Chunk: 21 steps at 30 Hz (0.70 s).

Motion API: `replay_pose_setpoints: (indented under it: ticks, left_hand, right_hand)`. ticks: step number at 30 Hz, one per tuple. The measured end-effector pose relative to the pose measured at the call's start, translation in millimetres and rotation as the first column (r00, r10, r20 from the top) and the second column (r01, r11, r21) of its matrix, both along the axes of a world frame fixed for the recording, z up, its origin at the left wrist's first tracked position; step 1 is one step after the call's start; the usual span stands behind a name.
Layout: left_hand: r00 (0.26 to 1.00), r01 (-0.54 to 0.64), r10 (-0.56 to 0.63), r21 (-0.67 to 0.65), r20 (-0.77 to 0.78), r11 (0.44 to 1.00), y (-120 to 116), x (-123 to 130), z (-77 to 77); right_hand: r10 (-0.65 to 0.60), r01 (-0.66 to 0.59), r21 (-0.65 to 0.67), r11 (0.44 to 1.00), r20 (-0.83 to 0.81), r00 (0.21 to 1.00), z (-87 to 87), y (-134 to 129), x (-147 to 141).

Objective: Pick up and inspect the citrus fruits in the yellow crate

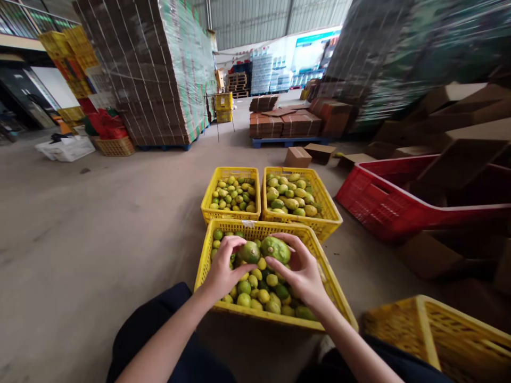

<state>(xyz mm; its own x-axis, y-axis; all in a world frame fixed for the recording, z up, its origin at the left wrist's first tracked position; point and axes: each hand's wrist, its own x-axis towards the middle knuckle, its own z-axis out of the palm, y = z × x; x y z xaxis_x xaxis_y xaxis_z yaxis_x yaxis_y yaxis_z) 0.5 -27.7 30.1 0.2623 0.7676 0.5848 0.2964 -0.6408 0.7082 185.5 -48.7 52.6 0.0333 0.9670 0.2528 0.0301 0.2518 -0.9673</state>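
Observation:
My left hand [225,268] is closed round a smooth, dark green lemon [249,252], its stem end turned toward me. A larger, bumpy green lemon [275,250] sits between the thumb and fingers of my right hand [301,271]. The two fruits are held side by side above the near yellow crate [335,284]. Inside that crate lie many green and yellow lemons [263,296], partly hidden by my hands.
Two more yellow crates stand just beyond, a left one [204,205] with small lemons and a right one [331,213] with larger ones. A red bin [375,205] with cardboard is at right, above another yellow crate [427,330]. Wrapped pallet stacks [147,74] rise behind.

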Motion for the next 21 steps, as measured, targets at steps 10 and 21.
replay_pose_setpoints:
  ticks: [10,21]
  left_hand:
    - [0.998,0.042,-0.041,-0.029,0.041,0.999,0.5,1.8,4.9]
    - [0.997,0.069,-0.069,0.029,0.016,0.997,3.3,7.6,1.8]
  right_hand:
    - [-0.017,0.017,0.008,1.000,-0.013,1.000,1.2,-2.1,1.0]
    - [-0.030,0.030,0.048,0.998,-0.005,1.000,0.2,-3.9,9.1]
